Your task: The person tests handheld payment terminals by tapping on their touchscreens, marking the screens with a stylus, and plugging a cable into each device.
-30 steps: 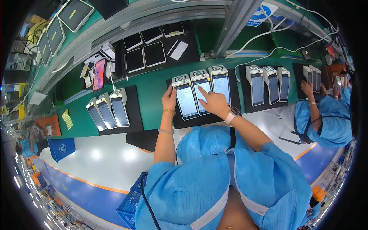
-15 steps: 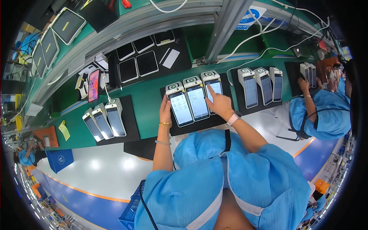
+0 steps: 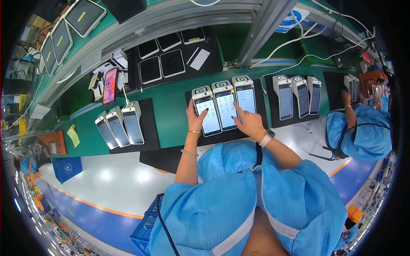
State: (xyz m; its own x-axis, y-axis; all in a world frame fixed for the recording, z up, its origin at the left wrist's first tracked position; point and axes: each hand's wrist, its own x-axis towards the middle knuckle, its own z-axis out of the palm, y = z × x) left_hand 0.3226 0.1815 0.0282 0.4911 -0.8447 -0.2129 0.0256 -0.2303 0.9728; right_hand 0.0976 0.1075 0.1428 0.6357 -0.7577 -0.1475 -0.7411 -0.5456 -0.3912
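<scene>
Blue basket (image 3: 145,224) down on the floor, couldn't make out what was in it. The left terminal (image 3: 210,126), middle terminal (image 3: 224,112) and right terminal (image 3: 246,100) sat on the table (image 3: 171,110). Left hand (image 3: 195,117) wrapped the left one's edge, thumb now over its screen; couldn't tell if gripping. Right hand (image 3: 252,125), loosely open, had moved its index finger from the right terminal to the middle one, now showing icons.
</scene>
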